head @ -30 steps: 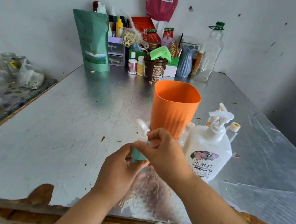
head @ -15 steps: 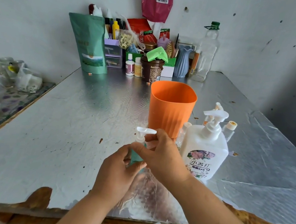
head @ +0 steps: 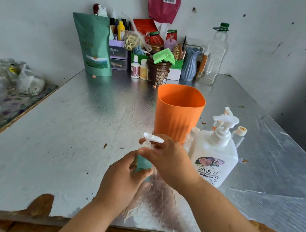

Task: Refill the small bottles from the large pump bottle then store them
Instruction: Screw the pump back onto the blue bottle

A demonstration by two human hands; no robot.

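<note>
Teal small bottle point(head: 143, 164), white pump point(head: 153, 138) atop

Two bare forearms cross the near edge of the silver foil-covered desk point(head: 51, 143) and converge above it. Left hand point(head: 123, 177): back toward the camera, fingers and thumb curled round the body of a small teal plastic bottle point(head: 143, 165). Right hand point(head: 170, 163): just beyond the left and touching it, thumb and fingers pinching the neck of the bottle's white pump top point(head: 151, 139).
</note>
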